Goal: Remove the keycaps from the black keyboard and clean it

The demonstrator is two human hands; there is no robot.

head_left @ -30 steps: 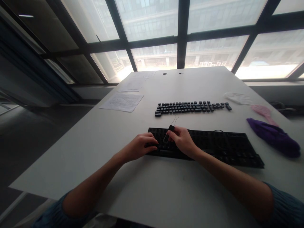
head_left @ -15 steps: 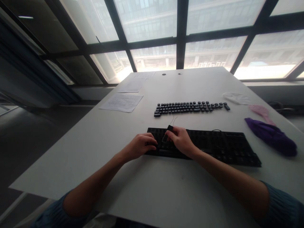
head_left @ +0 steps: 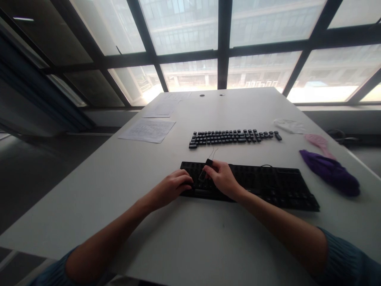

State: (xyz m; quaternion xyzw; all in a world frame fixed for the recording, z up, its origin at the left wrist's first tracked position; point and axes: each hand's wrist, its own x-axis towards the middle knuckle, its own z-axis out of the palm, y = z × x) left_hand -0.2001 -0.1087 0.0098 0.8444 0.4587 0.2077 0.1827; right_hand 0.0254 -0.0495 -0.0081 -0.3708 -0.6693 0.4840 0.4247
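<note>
A black keyboard [head_left: 268, 184] lies across the white table in front of me, many of its key positions dark and hard to make out. Pinched in my right hand [head_left: 223, 176] is a wire keycap puller [head_left: 209, 162] with a black handle. One pair of its wires points up and away, while its lower wire loop is over the keyboard's left part. My left hand [head_left: 175, 184] is curled at the keyboard's left end, fingertips on it; whether a small piece is under them is hidden.
Loose black keycaps [head_left: 226, 137] lie in rows behind the keyboard. Paper sheets [head_left: 149, 131] are at the left. To the right are a purple cloth item [head_left: 330, 174], a pink handled item [head_left: 318, 142] and a crumpled white wrapper [head_left: 288, 126]. Large windows [head_left: 190, 73] stand beyond the table.
The view has shifted slightly, so everything sits a little further left. My left fingers look slightly closer together; the right hand keeps its pinch on the keycap puller over the keyboard.
</note>
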